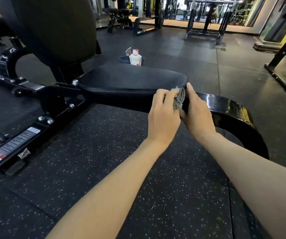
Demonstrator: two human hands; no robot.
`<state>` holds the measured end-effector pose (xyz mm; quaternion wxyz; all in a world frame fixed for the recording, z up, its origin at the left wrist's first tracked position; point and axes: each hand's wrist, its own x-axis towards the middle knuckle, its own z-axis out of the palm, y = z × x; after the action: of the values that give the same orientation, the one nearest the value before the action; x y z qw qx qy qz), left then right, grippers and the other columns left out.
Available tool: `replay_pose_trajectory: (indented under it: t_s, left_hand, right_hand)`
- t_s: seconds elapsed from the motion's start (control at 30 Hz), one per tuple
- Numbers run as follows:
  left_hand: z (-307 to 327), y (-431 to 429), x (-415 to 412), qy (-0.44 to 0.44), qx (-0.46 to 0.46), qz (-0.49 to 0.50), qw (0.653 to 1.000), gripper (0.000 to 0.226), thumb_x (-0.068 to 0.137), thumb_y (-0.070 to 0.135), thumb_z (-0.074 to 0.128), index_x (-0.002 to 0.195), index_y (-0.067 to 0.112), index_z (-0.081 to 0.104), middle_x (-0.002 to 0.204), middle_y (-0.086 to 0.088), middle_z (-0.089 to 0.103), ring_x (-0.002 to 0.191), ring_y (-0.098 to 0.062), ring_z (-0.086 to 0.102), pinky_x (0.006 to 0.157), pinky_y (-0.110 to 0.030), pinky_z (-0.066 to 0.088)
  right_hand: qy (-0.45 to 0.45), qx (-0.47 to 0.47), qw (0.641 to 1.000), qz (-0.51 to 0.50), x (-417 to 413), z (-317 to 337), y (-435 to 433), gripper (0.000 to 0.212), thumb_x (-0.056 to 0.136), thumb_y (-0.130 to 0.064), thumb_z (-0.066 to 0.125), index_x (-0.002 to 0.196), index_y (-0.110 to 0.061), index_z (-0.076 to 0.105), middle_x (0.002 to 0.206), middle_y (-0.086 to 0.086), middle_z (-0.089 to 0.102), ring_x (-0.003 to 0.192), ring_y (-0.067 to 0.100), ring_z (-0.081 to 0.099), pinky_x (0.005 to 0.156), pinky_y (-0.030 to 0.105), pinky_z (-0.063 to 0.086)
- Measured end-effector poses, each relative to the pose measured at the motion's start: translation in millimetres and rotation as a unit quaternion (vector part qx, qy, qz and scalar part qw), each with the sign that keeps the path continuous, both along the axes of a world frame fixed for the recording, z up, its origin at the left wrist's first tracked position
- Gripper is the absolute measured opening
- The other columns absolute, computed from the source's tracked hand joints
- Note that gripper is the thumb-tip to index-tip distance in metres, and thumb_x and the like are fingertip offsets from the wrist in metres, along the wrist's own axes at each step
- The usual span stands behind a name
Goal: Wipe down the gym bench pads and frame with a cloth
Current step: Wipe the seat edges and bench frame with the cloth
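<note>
Forearms, two, bare, reaching forward from the bottom edge and converging at the front end of the gym bench.

Left hand [163, 116]: back toward camera, fingers curled closed around a bunched grey patterned cloth [179, 98], pressing it against the frame just under the seat pad's front edge.

Right hand [197, 112]: fingers extended together, laid flat against the glossy black curved frame bar [232, 114], touching the cloth's right side; not gripping the cloth as far as can be seen.

Seat pad [130, 78]: black, matte, roughly level, its front tip directly above the hands.

Back pad [56, 26]: black, raised steeply, at upper left.

Base rail [35, 135]: black steel, bolted, bearing printed labels, running toward lower left.

Floor [104, 169]: dark rubber tiles with pale speckles beneath the arms, plainer grey tiles beyond; open floor on the near side of the bench and to its far right.

Small blue bucket [124, 60]: behind the seat pad, with a white figure-shaped bottle [135, 57] at it.

Background: dark racks, mirrors, yellow wall trim, all well apart from the bench.
</note>
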<state>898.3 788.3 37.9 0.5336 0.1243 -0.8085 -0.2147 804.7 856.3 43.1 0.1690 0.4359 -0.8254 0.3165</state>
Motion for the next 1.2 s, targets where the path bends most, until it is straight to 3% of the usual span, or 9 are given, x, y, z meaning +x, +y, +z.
replay_pose_trajectory:
  t_s: [0.17,0.3,0.47,0.63,0.8,0.93,1.0,1.07,1.2]
  left_hand:
    - [6.1,5.4,-11.8,-0.050,-0.059,0.000,0.997,0.029,0.079,-0.005,0.060,0.107,0.003,0.061,0.098,-0.012,0.053,0.088,-0.025,0.051,0.050,-0.038,0.049]
    - [2.0,-8.0,-5.9,-0.030,-0.060,0.037,0.997,0.026,0.072,-0.011,0.063,0.096,0.001,0.060,0.095,-0.013,0.055,0.087,-0.024,0.050,0.052,-0.029,0.046]
    - [-1.9,-24.1,14.2,-0.031,-0.054,0.039,0.997,0.026,0.072,-0.013,0.063,0.095,-0.003,0.057,0.096,-0.016,0.053,0.084,-0.027,0.054,0.063,-0.024,0.045]
    - [-6.8,-58.5,43.1,-0.036,0.034,0.100,0.994,0.033,0.074,-0.018,0.055,0.102,-0.001,0.054,0.106,-0.015,0.049,0.088,-0.020,0.051,0.073,-0.016,0.035]
    - [-6.0,-77.0,61.9,-0.030,0.109,0.142,0.983,0.036,0.076,-0.018,0.051,0.106,0.001,0.052,0.112,-0.013,0.047,0.090,-0.014,0.044,0.073,-0.012,0.031]
    - [-3.4,-82.7,70.9,0.070,0.293,0.308,0.903,0.033,0.078,-0.016,0.052,0.104,0.004,0.052,0.116,-0.012,0.045,0.103,-0.023,0.043,0.070,-0.021,0.033]
    - [-5.5,-69.8,70.2,0.059,0.214,0.261,0.939,0.029,0.077,-0.013,0.057,0.102,0.003,0.054,0.112,-0.013,0.046,0.102,-0.025,0.045,0.072,-0.019,0.033]
    - [-12.8,-47.8,63.5,-0.005,0.104,0.129,0.986,0.028,0.080,-0.005,0.062,0.106,0.004,0.055,0.110,-0.011,0.046,0.095,-0.023,0.050,0.073,-0.022,0.040]
    - [-11.9,-50.7,54.3,-0.017,0.101,0.093,0.990,0.036,0.080,-0.008,0.060,0.113,0.006,0.055,0.111,-0.010,0.048,0.094,-0.023,0.051,0.068,-0.029,0.045]
  right_hand:
    - [0.027,-0.002,1.000,0.015,-6.9,-2.7,1.2,0.053,0.087,-0.001,0.055,0.138,-0.006,0.042,0.113,0.014,0.063,0.098,0.033,0.061,0.083,0.044,0.049]
    - [0.001,0.017,1.000,-0.008,-2.3,-2.1,1.3,0.072,0.089,-0.011,0.063,0.149,-0.006,0.025,0.139,0.016,0.049,0.122,0.035,0.048,0.098,0.041,0.040]
    - [0.061,0.037,0.997,-0.016,6.7,1.2,-1.1,0.072,0.091,-0.024,0.064,0.149,-0.005,0.025,0.147,0.017,0.039,0.126,0.035,0.046,0.098,0.041,0.038]
    - [0.163,0.048,0.984,-0.061,15.0,4.9,-8.3,0.064,0.089,-0.029,0.065,0.142,-0.003,0.040,0.144,0.024,0.040,0.127,0.038,0.046,0.101,0.047,0.040]
    - [0.178,0.054,0.981,-0.053,24.8,9.5,-16.3,0.062,0.090,-0.031,0.064,0.141,-0.003,0.040,0.143,0.025,0.040,0.128,0.039,0.045,0.103,0.047,0.038]
    - [0.198,0.066,0.976,-0.054,30.3,9.3,-22.7,0.065,0.089,-0.032,0.066,0.141,-0.003,0.041,0.142,0.027,0.040,0.127,0.040,0.045,0.104,0.048,0.037]
    - [0.207,0.064,0.975,-0.057,33.1,8.7,-28.4,0.066,0.088,-0.032,0.067,0.140,-0.002,0.041,0.143,0.028,0.039,0.126,0.040,0.044,0.105,0.048,0.035]
    - [0.218,0.058,0.972,-0.057,36.1,6.3,-34.1,0.066,0.086,-0.031,0.068,0.140,-0.002,0.041,0.144,0.028,0.037,0.125,0.041,0.043,0.105,0.048,0.033]
    - [0.243,0.056,0.967,-0.045,46.5,-1.9,-47.7,0.071,0.082,-0.030,0.072,0.140,-0.004,0.040,0.146,0.025,0.036,0.127,0.038,0.039,0.107,0.047,0.025]
